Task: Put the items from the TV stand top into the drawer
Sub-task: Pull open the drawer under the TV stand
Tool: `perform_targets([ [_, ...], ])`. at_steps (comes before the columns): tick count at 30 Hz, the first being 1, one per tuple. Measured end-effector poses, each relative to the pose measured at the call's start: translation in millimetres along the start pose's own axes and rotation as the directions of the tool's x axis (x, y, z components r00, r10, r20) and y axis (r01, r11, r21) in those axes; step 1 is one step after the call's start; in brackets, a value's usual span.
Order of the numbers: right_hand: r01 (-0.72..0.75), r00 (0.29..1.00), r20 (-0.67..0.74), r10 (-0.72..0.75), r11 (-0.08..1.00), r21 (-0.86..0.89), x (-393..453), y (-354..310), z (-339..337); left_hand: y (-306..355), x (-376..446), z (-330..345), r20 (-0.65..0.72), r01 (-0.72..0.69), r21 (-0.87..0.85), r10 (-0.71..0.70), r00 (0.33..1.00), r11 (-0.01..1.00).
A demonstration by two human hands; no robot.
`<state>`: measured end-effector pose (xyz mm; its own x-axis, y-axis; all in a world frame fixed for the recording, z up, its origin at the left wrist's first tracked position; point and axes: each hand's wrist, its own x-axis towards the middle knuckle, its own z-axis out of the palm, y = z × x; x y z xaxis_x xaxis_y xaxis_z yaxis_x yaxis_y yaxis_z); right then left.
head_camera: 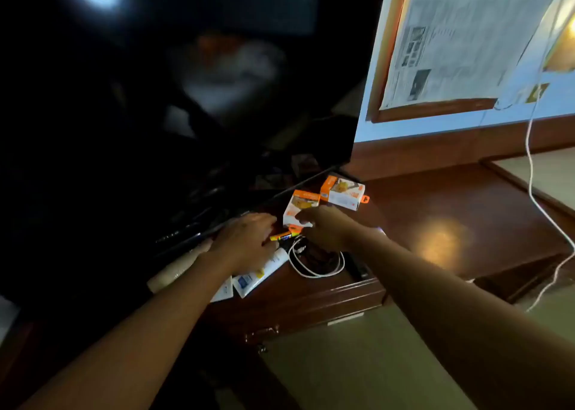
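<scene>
Both forearms enter from the lower edge and converge on the wooden worktop (451, 210) of the TV stand.

Left hand (245, 241): palm down, fingers extended and lying close together on a white tube (264, 269). Just beyond the fingertips lies a small yellow-and-orange item (281, 236) — too blurred to identify. A second white packet (224, 291) lies beneath the left wrist, and a pale cylindrical object (174, 269) lies to the left of that wrist.

Right hand (323, 226): fingers curled, with the fingertips touching the lower edge of a white-and-orange box (300, 207). Whether they pinch the box cannot be determined. A second white-and-orange box (342, 193) stands just beyond these fingers, close to the first.

Between the two hands, nearer the wrists than the fingertips, lies a coiled white cable (314, 263).

Below the worktop edge, a drawer front (298, 307) is visible — its contents are not. A dark TV screen (155, 113) rises directly beyond the left fingers.
</scene>
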<state>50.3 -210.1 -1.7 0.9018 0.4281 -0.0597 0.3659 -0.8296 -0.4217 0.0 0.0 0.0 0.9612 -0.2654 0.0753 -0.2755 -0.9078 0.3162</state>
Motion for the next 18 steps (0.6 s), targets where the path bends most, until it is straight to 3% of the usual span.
perform_targets([
  [2, -0.014, 0.997, 0.082, 0.014, 1.000, 0.003, -14.3, 4.8, 30.2, 2.3, -18.5, 29.2, 0.087, 0.019, -0.023, -0.016, 0.996, 1.000],
  [5, -0.062, 0.975, 0.212, 0.060, 0.998, -0.001, -44.3, 11.9, 74.3, 7.7, -55.1, 86.5, 0.128, 0.072, -0.043, -0.066, 0.990, 0.997],
  [7, -0.018, 0.964, 0.265, 0.040, 0.996, -0.083, -51.9, 22.1, 96.4, 10.3, -73.2, 118.9, 0.138, 0.064, 0.008, -0.065, 0.988, 0.998],
  [10, 0.013, 0.950, 0.305, 0.060, 0.973, -0.232, -64.2, 34.2, 124.3, 15.4, -99.7, 159.7, 0.243, 0.070, 0.100, -0.092, 0.966, 0.993],
  [13, 0.025, 0.952, 0.299, 0.059, 0.962, -0.271, -71.7, 47.4, 145.6, 18.6, -116.5, 193.8, 0.358, 0.147, 0.174, -0.202, 0.911, 0.974],
  [18, 0.016, 0.966, 0.252, 0.063, 0.954, -0.301, -80.1, 58.8, 176.0, 13.8, -127.8, 234.9, 0.429, 0.270, 0.247, -0.354, 0.831, 0.931],
])
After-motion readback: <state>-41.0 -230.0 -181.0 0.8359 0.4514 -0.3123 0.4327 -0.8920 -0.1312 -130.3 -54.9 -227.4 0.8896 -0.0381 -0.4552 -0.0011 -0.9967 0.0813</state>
